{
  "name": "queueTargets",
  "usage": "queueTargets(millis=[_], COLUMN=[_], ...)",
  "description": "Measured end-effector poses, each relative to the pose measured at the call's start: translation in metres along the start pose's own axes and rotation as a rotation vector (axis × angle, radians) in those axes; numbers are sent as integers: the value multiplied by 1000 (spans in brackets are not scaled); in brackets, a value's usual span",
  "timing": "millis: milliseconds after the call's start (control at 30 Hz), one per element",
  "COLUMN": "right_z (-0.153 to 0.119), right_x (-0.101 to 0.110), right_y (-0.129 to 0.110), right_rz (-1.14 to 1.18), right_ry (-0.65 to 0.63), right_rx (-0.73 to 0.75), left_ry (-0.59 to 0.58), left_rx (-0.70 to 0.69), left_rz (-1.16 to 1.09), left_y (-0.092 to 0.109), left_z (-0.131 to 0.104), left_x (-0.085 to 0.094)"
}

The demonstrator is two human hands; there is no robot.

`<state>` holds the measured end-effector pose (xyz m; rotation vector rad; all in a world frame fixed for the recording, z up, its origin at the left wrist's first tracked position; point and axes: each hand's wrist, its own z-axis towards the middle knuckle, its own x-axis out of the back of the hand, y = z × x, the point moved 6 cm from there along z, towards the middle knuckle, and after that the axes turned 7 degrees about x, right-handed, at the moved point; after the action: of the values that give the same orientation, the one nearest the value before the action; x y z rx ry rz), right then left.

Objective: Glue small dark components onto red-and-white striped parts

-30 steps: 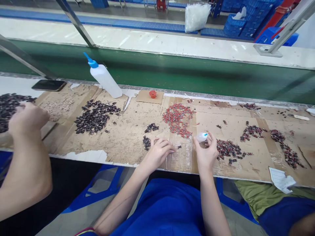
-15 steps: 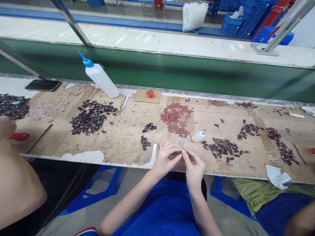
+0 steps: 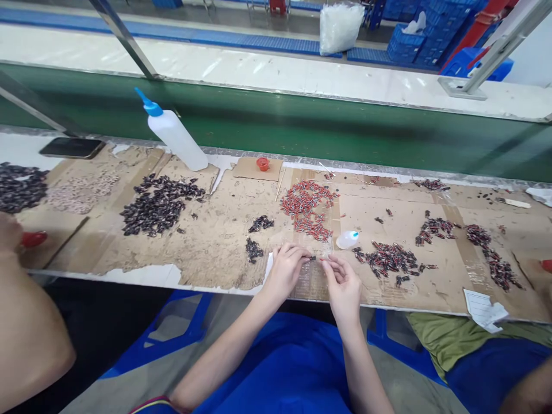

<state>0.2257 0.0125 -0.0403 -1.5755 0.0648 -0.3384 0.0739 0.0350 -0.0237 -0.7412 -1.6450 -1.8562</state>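
My left hand (image 3: 288, 267) pinches a small black part (image 3: 313, 258) at its fingertips, over the near edge of the cardboard. Facing it, my right hand (image 3: 344, 282) grips a small red part (image 3: 321, 260) between thumb and forefinger, with a narrow gap between the two pieces. Beyond my hands lies a pile of red parts (image 3: 304, 208). Small clusters of black parts (image 3: 254, 250) sit to the left of my left hand. A little white bottle with a blue tip (image 3: 347, 239) lies just past my right hand, beside a heap of black-and-red pieces (image 3: 392, 259).
A large white squeeze bottle (image 3: 179, 141) leans at the back left, near a black parts pile (image 3: 153, 207). A red cup (image 3: 263, 164) stands on a cardboard piece. A phone (image 3: 72, 148) lies far left. Co-workers' arms (image 3: 30, 322) show at both sides.
My hands were together at the fingertips and have now moved slightly apart. The black part and the red part have come into view between them.
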Motion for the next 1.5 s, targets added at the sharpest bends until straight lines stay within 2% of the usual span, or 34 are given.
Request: queueTargets(millis=[67, 200, 467, 700, 900, 1067, 1300, 1500], right_z=[0, 1, 1, -3, -10, -11, -10, -8], right_x=[-2, -2, -5, -8, -10, -11, -12, -12], right_y=[0, -8, -15, -21, -37, -45, -43, -19], right_rz=[27, -8, -66, -182, -268, -282, -222, 59], right_ry=[-18, -67, -75, -126, -44, -40, -71, -117], right_rx=[-10, 73, 146, 219, 418, 478, 397, 105], left_ry=[-19, -22, -73, -119, -126, -115, -105, -155], left_rx=[14, 24, 6, 24, 102, 126, 174, 210], left_rz=[-57, -162, -211, -351, -498, -538, -524, -576], left_y=[0, 4, 13, 13, 9, 10, 11, 10], left_z=[0, -2, -5, -4, -2, -2, -2, -4], left_x=[2, 8, 12, 13, 16, 17, 20, 12])
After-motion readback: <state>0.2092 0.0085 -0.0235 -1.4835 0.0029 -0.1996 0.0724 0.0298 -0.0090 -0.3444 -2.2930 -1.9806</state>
